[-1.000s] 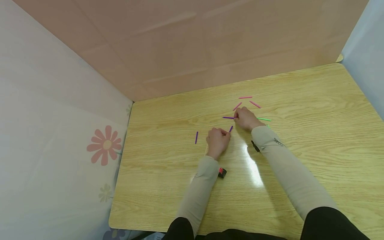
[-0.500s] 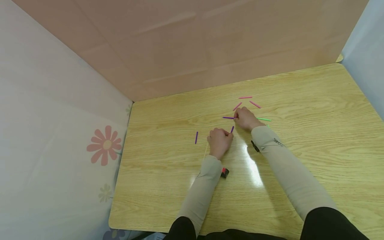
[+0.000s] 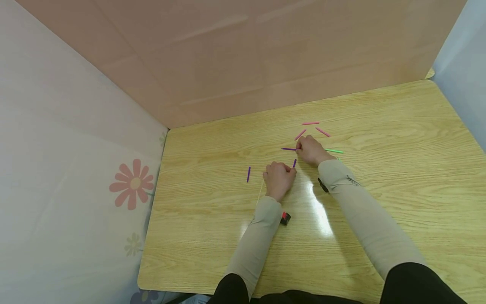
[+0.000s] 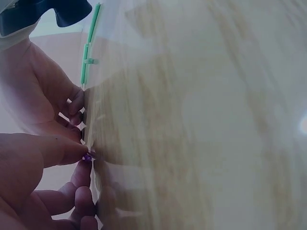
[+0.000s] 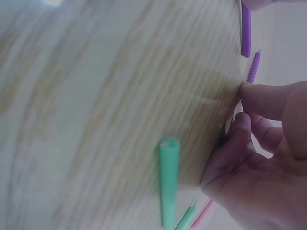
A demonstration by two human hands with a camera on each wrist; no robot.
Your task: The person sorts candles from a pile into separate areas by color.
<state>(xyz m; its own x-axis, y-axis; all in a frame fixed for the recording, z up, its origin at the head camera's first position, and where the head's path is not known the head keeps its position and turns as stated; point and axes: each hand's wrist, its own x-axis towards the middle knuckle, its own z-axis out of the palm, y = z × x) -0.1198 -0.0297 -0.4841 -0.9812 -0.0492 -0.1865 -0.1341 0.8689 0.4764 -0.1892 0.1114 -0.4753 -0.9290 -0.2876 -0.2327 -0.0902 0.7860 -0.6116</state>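
Observation:
Between thumb and fingers my left hand (image 3: 279, 179) pinches the near end of a short purple stick (image 3: 294, 163), which slants away on the wooden table. My right hand (image 3: 311, 151) lies just beyond, its thumb and finger pinching the right end of a second purple stick (image 3: 288, 149) that lies nearly level across the table. In the right wrist view, the left hand's stick (image 5: 246, 31) and the right hand's stick (image 5: 254, 67) have their ends close together. Most of the left hand's stick is hidden by fingers in the left wrist view.
Another purple stick (image 3: 248, 174) lies left of the left hand. Three pink sticks (image 3: 310, 123) lie beyond the right hand. A green stick (image 3: 334, 150) is right of it, with a second green stick (image 5: 186, 216) partly hidden by the sleeve. A thin pale line (image 3: 260, 192) runs beside the left wrist.
My left hand has shifted slightly right with its purple stick, which now stands a little steeper and closer to the other one. The right hand has stayed put.

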